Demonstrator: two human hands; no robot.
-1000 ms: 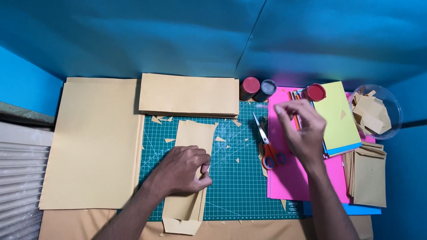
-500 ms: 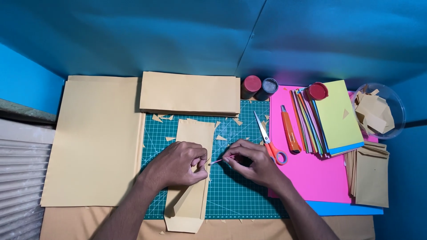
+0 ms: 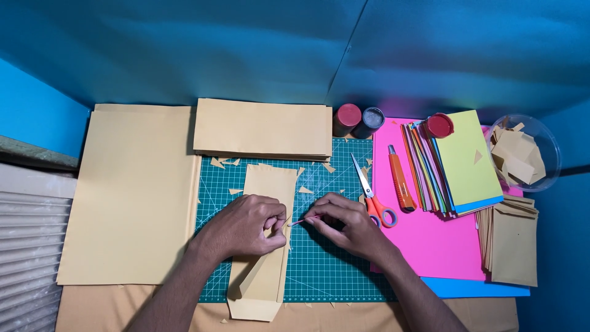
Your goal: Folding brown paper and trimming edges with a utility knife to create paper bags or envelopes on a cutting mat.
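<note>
Envelope blank (image 3: 265, 246) lies lengthwise on cutting mat (image 3: 332, 258). Left hand (image 3: 246, 224) pins its right edge, grip pressed on paper. Right hand (image 3: 344, 224), just right of blank, pinches thin pink stick (image 3: 302, 220), tip pointing left toward that edge.

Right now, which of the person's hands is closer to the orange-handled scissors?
Right. The right hand lies just left of the scissors, almost touching the handles, pinching a thin stick. The left hand rests farther left, on the folded tan paper.

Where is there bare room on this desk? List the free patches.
Free: green cutting mat below the right hand; pink paper sheet between orange-handled scissors and the stack of tan envelopes. Crowded: the mat's top edge, littered with paper scraps, and around the stack of coloured papers.
</note>
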